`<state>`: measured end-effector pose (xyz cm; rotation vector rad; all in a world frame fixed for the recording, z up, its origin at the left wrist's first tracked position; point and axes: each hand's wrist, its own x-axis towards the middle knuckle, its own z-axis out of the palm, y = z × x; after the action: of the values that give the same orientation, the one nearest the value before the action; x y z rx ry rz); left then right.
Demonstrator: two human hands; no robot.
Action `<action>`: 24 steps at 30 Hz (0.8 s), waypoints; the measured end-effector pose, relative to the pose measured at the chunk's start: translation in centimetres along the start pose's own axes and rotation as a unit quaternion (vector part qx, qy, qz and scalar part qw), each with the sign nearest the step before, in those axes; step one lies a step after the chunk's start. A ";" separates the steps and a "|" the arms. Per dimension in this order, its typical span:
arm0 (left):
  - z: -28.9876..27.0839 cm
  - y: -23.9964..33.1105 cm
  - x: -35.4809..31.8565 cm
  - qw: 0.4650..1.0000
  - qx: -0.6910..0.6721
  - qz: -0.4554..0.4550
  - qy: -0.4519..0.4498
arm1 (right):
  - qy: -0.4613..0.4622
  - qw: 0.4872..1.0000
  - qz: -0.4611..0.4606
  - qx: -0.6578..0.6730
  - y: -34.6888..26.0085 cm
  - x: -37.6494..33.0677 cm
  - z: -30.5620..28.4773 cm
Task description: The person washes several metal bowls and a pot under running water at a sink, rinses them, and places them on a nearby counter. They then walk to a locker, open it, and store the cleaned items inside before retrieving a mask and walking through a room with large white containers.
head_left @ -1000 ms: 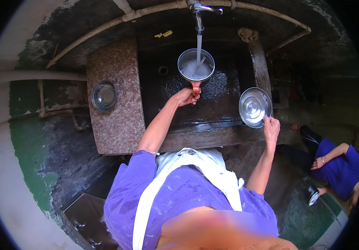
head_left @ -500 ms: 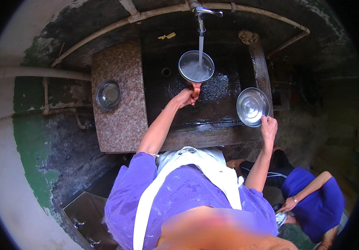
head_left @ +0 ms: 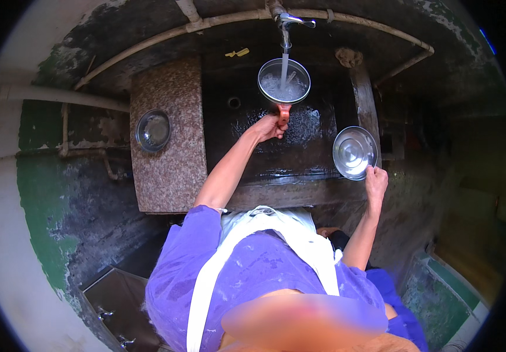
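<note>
My left hand is closed round the orange-red handle of a round metal saucepan over the dark sink basin. Water pours from the tap straight into the pan, where it foams and swirls. At the basin's right side, my right hand grips the near rim of a shallow, shiny metal bowl. The bowl is held tilted, its inside facing up.
A second metal bowl sits on the speckled stone slab to the left. Something yellow lies behind the basin. A pipe runs along the back wall. Close by at the lower right is another person in blue.
The saucepan has shifted slightly up and to the right under the running water. The other person has moved left, now mostly hidden behind me. My right hand with the bowl is nearly unmoved.
</note>
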<state>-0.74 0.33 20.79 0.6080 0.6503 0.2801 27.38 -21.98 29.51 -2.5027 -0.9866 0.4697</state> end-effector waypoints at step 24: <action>-1.2 -2.5 -12.6 0.997 -0.002 0.075 -0.014 | -0.043 0.989 -0.052 0.133 -0.3 2.5 5.2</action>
<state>-11.00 -6.43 24.58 0.6576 0.5779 0.4124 26.61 -18.73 24.85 -2.1988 -1.0077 0.6382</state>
